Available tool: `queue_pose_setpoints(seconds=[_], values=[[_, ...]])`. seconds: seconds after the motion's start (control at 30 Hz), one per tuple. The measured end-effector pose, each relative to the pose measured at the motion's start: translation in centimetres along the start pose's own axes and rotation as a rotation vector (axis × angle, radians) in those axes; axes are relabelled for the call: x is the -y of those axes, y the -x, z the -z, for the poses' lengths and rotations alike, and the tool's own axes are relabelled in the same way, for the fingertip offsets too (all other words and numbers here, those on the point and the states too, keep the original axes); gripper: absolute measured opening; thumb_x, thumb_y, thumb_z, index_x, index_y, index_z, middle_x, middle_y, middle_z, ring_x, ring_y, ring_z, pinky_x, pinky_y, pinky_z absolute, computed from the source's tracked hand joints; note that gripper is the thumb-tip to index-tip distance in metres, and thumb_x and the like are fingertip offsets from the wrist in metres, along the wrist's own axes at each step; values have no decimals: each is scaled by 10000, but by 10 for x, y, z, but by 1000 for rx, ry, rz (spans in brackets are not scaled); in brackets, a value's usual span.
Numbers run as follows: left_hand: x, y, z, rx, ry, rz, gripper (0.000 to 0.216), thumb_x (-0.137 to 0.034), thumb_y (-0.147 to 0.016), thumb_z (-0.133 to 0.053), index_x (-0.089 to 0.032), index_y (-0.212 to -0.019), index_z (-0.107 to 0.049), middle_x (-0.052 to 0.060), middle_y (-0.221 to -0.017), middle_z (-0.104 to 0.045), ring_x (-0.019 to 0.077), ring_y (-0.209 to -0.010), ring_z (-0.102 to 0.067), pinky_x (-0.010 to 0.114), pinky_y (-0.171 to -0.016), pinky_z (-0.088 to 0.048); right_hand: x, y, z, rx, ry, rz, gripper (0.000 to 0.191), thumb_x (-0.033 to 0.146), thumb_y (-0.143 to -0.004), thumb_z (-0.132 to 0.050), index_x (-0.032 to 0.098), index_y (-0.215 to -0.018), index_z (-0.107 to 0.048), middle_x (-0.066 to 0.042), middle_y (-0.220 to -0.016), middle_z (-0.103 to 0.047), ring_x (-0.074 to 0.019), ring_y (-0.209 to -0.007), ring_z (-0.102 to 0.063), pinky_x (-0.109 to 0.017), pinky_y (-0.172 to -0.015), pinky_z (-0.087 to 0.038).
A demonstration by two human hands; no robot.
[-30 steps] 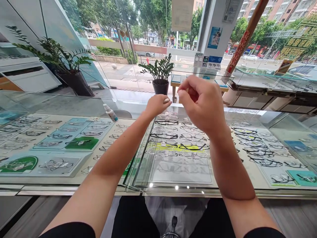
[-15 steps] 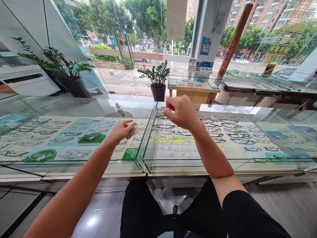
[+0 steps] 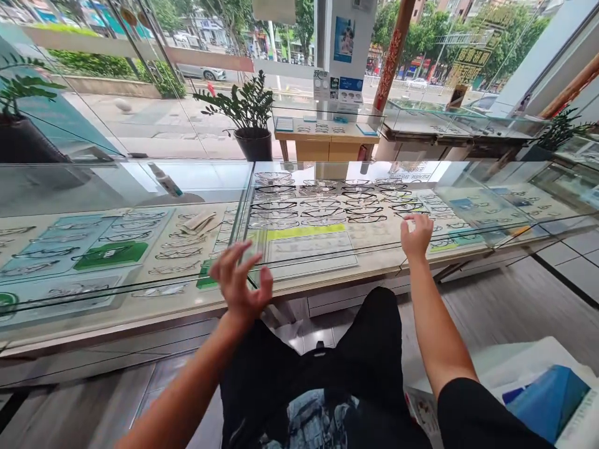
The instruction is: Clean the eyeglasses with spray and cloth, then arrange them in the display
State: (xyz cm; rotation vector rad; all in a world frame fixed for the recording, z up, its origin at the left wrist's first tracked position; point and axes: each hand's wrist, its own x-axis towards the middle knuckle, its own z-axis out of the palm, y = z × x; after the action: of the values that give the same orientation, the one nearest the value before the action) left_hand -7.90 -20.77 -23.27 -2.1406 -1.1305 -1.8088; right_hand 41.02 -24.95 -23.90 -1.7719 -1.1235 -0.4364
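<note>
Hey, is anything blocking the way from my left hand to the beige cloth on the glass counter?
Nothing visible stands between your left hand and the beige cloth; the eyeglasses seen near that path appear to lie beneath the glass top.

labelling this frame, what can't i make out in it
Green card: head view, partly hidden by the left hand.
Spray bottle: head view, label too small to read.
Dark plant pot at left: head view, cut off by the left edge.
Shirt print: head view, cut off by the bottom edge.

Gold window lettering, blurred, no readable text
</note>
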Motion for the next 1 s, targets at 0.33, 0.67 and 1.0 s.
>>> queue_pose_setpoints(seconds=[0.33, 0.67, 1.0], values=[[-75, 174, -114, 826, 807, 1458, 444, -493, -849, -872, -191, -1151, -753, 174, -1209, -855, 265, -941, -818, 355, -813, -611, -101, -8, 16, -254, 75, -611, 571, 253, -988, -589, 170, -1552, -625, -244, -1800, -465, -390, -1727, -364, -616, -1408, -320], [-35, 205, -85, 889, 851, 1683, 396, -449, -888, -856, -172, -1156, -767, 229, -1419, -824, 301, -1109, -856, 330, -828, -618, -99, 119, -67, -211, -43, -1477, 466, 458, -1105, -785, 211, -1492, -710, -130, -1512, -727, -290, -1279, -759, -530, -1076, -685], [13, 225, 10, 976, 691, 1454, 780, -880, -722, -892, -230, -1151, -849, 174, -1349, -867, 416, -1281, -812, 461, -1000, -629, -98, 133, -104, -184, -50, -1643, 449, 457, -1113, -772, 216, -1488, -714, -134, -1518, -725, -290, -1283, -757, -527, -1080, -683]])
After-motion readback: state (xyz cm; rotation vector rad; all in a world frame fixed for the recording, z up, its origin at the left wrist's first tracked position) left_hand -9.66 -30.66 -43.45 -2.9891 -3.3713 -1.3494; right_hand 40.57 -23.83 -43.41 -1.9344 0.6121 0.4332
